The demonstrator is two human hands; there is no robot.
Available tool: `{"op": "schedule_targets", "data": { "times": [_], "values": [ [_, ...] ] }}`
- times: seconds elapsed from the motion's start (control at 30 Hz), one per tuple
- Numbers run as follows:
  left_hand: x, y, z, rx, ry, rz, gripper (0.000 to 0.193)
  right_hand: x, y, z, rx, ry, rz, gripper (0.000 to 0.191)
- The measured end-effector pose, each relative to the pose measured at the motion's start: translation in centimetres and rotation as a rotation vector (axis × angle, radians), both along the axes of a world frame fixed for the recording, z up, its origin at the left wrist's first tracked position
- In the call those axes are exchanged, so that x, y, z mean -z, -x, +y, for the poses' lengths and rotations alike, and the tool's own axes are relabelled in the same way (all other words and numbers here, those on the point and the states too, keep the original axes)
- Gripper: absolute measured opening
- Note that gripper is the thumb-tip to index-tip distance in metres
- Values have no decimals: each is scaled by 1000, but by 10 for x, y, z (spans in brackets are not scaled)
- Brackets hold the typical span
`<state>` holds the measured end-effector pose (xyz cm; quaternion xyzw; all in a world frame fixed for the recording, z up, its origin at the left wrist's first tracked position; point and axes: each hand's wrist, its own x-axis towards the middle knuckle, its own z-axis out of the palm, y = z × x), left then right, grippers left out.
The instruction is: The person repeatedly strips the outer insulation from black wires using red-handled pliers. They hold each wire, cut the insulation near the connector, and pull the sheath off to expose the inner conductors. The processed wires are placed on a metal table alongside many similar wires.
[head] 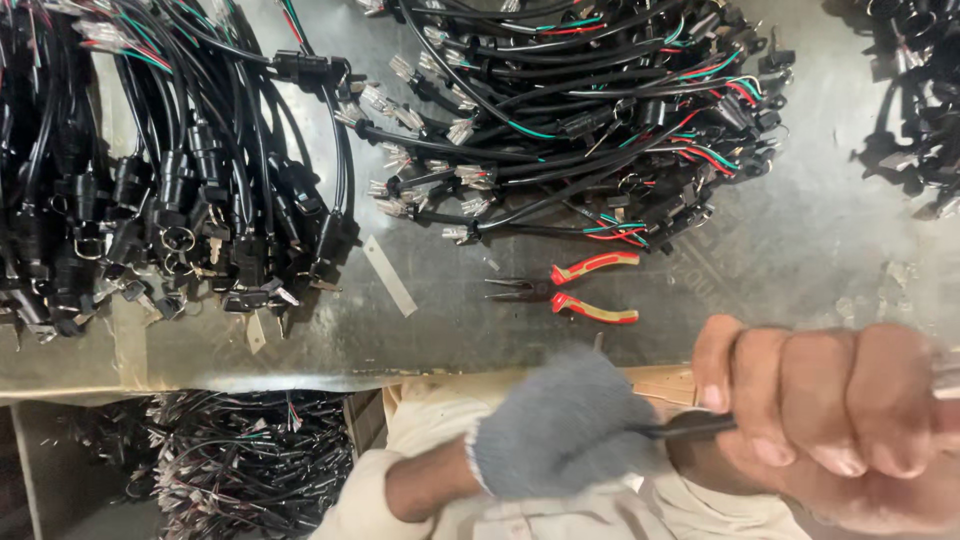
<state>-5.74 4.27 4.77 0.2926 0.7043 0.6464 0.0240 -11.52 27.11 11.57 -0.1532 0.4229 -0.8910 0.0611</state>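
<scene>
My left hand (560, 430) wears a grey knit glove and is closed around one end of a thin black cable (690, 427), close to my cream shirt. My right hand (830, 410) is bare and clenched in a fist on the same cable, very near the camera at the lower right. A short stretch of cable shows between the two hands. Something pale sticks out of the fist at the right edge, too blurred to identify. Both hands are held below the table's near edge.
Red-handled needle-nose pliers (570, 290) lie on the grey metal table (800, 250) just beyond my hands. Heaps of black wire harnesses lie at the left (180, 170), centre back (600, 110) and far right (915, 90). More harnesses (240, 460) fill a bin under the table.
</scene>
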Motion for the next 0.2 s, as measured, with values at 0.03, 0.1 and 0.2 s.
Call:
{"op": "schedule_targets", "data": {
  "times": [0.03,0.1,0.2],
  "values": [
    [4,7,-14,11,66,24,21,10,4,-9,135,9,57,28],
    [14,13,-38,59,39,-69,25,33,7,-26,416,25,149,24],
    [34,6,-52,24,-318,-771,42,50,21,-28,470,107,32,23]
  ]
}}
